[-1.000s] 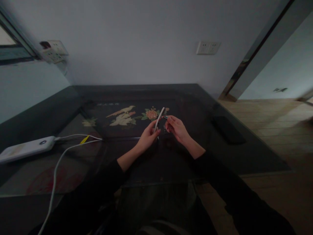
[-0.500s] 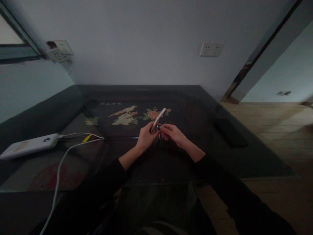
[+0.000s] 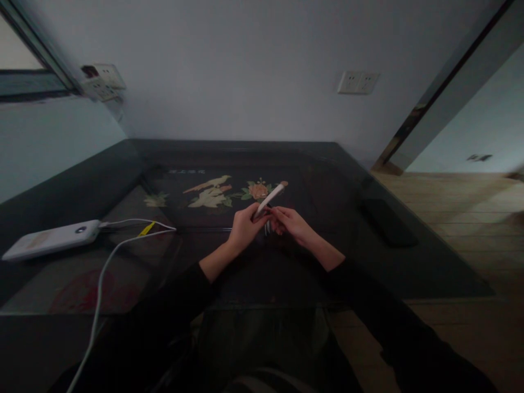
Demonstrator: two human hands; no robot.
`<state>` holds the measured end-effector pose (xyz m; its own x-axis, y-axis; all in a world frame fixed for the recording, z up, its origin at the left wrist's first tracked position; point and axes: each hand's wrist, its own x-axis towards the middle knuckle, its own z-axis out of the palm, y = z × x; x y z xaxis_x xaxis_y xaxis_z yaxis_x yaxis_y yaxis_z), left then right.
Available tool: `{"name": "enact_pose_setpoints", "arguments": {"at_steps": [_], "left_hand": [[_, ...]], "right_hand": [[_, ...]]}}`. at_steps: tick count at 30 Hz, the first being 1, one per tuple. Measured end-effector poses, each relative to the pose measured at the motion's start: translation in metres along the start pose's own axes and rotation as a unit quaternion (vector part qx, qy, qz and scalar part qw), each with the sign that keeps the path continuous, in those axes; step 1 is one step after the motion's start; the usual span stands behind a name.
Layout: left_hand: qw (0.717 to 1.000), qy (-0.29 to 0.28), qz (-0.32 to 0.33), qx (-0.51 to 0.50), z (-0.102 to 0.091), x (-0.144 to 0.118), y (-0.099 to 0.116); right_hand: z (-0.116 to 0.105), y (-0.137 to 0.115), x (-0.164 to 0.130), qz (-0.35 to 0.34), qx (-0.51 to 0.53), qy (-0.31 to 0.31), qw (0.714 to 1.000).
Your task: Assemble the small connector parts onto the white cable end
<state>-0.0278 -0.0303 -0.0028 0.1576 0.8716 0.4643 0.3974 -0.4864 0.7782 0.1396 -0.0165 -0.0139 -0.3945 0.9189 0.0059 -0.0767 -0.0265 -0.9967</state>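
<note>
A slim white stick-like thing [image 3: 271, 198] with a rounded upper end slants up and to the right out of my left hand [image 3: 244, 224]. The fingers of that hand are closed around its lower part. My right hand [image 3: 288, 221] meets the left at the fingertips, pinched together by the lower end of the white thing. Thin pale strands [image 3: 267, 227] show below the fingertips, between the hands. A small dark bit is there too, but what the right fingers hold is hidden. Both hands are over the dark table [image 3: 262, 273].
To the left lies a white power bank [image 3: 53, 239] with a white cable [image 3: 100, 284] bearing a yellow tag [image 3: 147, 228]. A dark flat object [image 3: 388, 222], like a phone, lies on the right. The wall [image 3: 229, 71] behind has a double socket [image 3: 358, 82].
The white stick-like thing has tilted further to the right, its upper end now lower in slope. The right fingertips have shifted slightly; both hands stay together at the same place.
</note>
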Motion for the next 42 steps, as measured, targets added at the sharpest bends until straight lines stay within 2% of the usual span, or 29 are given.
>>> {"name": "enact_pose_setpoints", "arguments": {"at_steps": [11, 19, 29, 35, 39, 42], "left_hand": [[0.998, 0.020, -0.045, -0.029, -0.002, 0.003, 0.000], [0.999, -0.007, -0.036, 0.010, -0.006, 0.006, -0.003], [0.995, -0.028, 0.021, 0.093, -0.006, 0.006, -0.013], [0.992, -0.035, 0.031, 0.116, -0.007, 0.007, -0.012], [0.992, -0.029, 0.038, 0.115, -0.008, 0.007, -0.012], [0.996, -0.010, 0.030, 0.083, -0.008, 0.007, -0.010]], "right_hand": [[-0.002, -0.004, 0.000, -0.011, 0.006, 0.085, 0.996], [-0.002, -0.010, -0.003, -0.046, -0.027, 0.123, 0.991], [0.000, -0.010, -0.003, -0.053, -0.039, 0.123, 0.990], [0.000, -0.009, -0.003, -0.062, -0.043, 0.115, 0.990], [0.000, -0.010, -0.003, -0.056, -0.033, 0.105, 0.992], [-0.001, -0.012, -0.004, -0.025, 0.012, 0.079, 0.996]]}}
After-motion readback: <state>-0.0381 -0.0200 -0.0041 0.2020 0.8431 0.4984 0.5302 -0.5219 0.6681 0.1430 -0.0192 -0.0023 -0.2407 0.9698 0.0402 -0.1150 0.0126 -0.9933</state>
